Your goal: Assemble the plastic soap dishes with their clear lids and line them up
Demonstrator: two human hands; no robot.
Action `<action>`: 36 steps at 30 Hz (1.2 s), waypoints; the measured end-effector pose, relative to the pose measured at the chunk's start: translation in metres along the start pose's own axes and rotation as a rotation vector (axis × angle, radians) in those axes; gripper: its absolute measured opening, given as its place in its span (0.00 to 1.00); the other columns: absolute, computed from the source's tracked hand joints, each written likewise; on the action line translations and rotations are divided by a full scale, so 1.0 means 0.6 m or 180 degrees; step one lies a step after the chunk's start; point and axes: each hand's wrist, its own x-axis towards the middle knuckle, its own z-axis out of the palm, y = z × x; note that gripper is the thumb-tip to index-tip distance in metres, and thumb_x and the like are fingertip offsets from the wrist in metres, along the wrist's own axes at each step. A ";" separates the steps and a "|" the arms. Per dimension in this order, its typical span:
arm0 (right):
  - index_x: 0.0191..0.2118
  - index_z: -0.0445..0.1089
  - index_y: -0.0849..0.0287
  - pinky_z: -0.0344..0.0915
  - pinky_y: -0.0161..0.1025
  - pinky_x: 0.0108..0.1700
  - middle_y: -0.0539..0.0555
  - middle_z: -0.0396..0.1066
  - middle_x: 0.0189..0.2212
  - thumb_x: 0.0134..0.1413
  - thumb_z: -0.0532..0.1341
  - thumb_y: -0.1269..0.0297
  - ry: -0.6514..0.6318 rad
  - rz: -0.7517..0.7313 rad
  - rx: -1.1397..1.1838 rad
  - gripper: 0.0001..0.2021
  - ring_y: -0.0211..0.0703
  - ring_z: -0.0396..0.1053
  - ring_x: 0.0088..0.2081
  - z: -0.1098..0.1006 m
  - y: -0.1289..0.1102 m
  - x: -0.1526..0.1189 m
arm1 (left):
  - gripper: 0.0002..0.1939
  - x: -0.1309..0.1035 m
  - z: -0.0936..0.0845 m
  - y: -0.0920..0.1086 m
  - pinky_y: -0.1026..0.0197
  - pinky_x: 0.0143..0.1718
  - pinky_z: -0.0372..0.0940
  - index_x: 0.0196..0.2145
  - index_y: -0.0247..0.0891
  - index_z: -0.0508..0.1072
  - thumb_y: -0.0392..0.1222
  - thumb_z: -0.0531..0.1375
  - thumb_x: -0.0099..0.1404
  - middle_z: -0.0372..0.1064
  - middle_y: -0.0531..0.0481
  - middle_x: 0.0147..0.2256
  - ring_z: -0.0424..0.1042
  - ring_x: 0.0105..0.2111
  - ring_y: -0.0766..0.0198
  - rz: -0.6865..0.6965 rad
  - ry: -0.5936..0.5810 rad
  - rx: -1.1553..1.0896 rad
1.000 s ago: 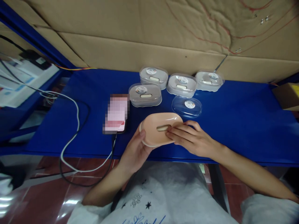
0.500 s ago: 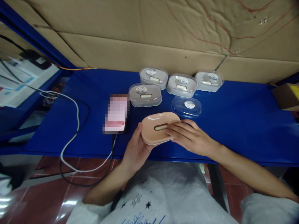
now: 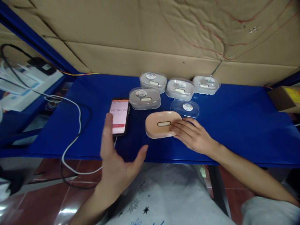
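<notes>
A peach oval dish (image 3: pixel 154 125) with a pale insert in its central slot sits on the blue table near its front edge. My right hand (image 3: pixel 194 136) grips the dish's right end, fingers lying over the rim towards the slot. Apart from the dish, my left hand (image 3: pixel 118 165) is raised with thumb and fingers spread and nothing in it. Its fingertips overlap the lower left of a phone (image 3: pixel 120 115) showing a timer. Behind the dish lies a clear lid (image 3: pixel 179 107) with a round sticker.
Several grey lidded dishes (image 3: pixel 145 104) stand at the back of the blue table (image 3: pixel 234 125). White and black cables (image 3: pixel 78 112) loop over the left side. A cardboard box (image 3: pixel 283 98) is at the right edge, and cardboard (image 3: pixel 122 56) lines the back.
My left hand has let go of the dish, moved left towards the phone and spread its fingers. My right hand stays on the dish, which now sits slightly higher in view.
</notes>
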 end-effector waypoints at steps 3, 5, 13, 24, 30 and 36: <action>0.64 0.71 0.60 0.69 0.54 0.62 0.59 0.79 0.58 0.72 0.60 0.72 -0.0089 -0.0045 -0.0123 0.18 0.52 0.75 0.61 0.003 0.000 0.000 | 0.54 0.023 -0.042 -0.011 0.36 0.77 0.30 0.77 0.63 0.42 0.49 0.71 0.66 0.37 0.57 0.79 0.36 0.78 0.38 0.0042 -0.0160 0.1079; 0.62 0.72 0.62 0.68 0.54 0.61 0.60 0.79 0.58 0.72 0.59 0.73 -0.0129 -0.0067 -0.0189 0.17 0.53 0.75 0.60 0.005 0.000 0.000 | 0.52 0.053 -0.052 -0.028 0.29 0.75 0.27 0.78 0.56 0.45 0.54 0.70 0.66 0.35 0.52 0.79 0.34 0.77 0.27 -0.0284 -0.0111 0.1438; 0.60 0.74 0.61 0.67 0.52 0.60 0.60 0.79 0.57 0.73 0.59 0.70 -0.0177 -0.0018 -0.0173 0.15 0.52 0.74 0.60 0.007 0.004 -0.001 | 0.60 0.169 -0.035 -0.094 0.14 0.67 0.38 0.74 0.38 0.58 0.58 0.77 0.52 0.50 0.25 0.74 0.32 0.75 0.17 -0.0907 -0.0500 0.1424; 0.60 0.73 0.63 0.67 0.51 0.59 0.60 0.78 0.57 0.74 0.58 0.70 -0.0273 -0.0060 -0.0079 0.15 0.53 0.72 0.61 0.017 0.006 -0.005 | 0.53 0.212 -0.118 -0.119 0.22 0.58 0.64 0.75 0.38 0.48 0.67 0.62 0.64 0.66 0.24 0.66 0.67 0.64 0.19 -0.1820 -0.0876 0.3192; 0.61 0.71 0.62 0.66 0.51 0.59 0.59 0.77 0.58 0.74 0.57 0.71 -0.0383 -0.0033 -0.0083 0.15 0.53 0.71 0.62 0.019 0.007 -0.007 | 0.45 0.225 -0.121 -0.110 0.29 0.52 0.70 0.74 0.38 0.54 0.67 0.55 0.69 0.70 0.21 0.62 0.74 0.59 0.23 -0.1918 -0.1103 0.3613; 0.60 0.72 0.63 0.66 0.50 0.58 0.60 0.77 0.58 0.74 0.58 0.71 -0.0378 -0.0019 -0.0071 0.15 0.54 0.72 0.61 0.016 0.006 -0.005 | 0.39 0.210 -0.060 -0.078 0.27 0.59 0.64 0.71 0.30 0.59 0.60 0.52 0.73 0.67 0.21 0.64 0.67 0.64 0.26 -0.0688 -0.0666 0.3793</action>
